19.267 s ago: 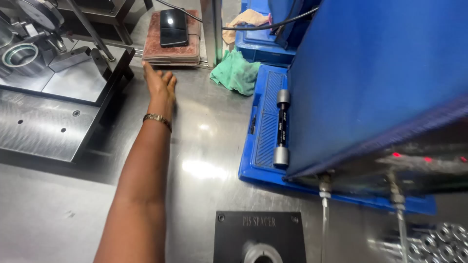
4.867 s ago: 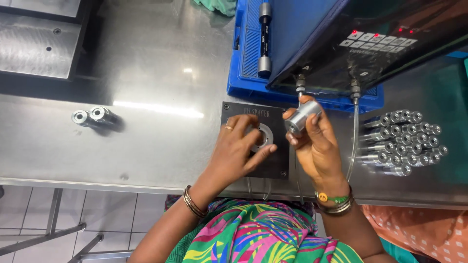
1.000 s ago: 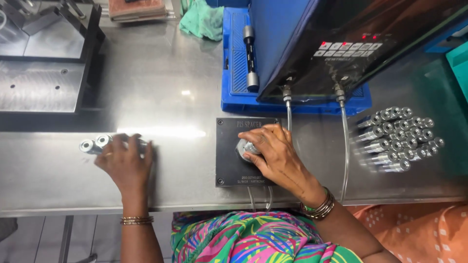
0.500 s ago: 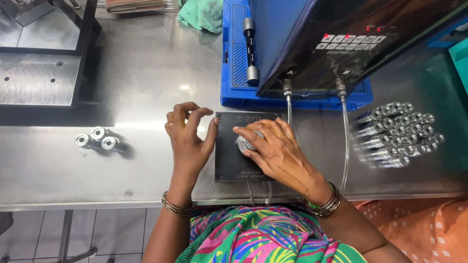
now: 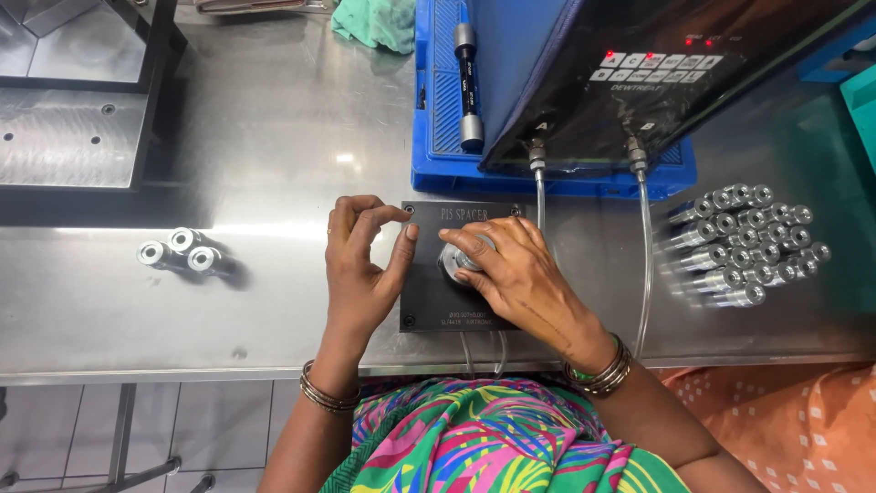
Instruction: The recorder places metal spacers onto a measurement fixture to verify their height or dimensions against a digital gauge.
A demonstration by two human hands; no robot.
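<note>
Right hand (image 5: 511, 274) fingers are closing on the metal part (image 5: 459, 258) in the black fixture plate (image 5: 429, 301) — best kept square; left hand (image 5: 360, 265) is hovering loosely curled, holding nothing.

Both forearms reach forward from the body, wrists ringed with bangles. The left hand (image 5: 363, 265) is raised a little with the palm turned inward, fingers loosely curled, thumb and forefinger held apart. The right hand (image 5: 511, 274) lies palm down, fingers spread and bent, its fingertips (image 5: 453, 239) pressed down together.
</note>
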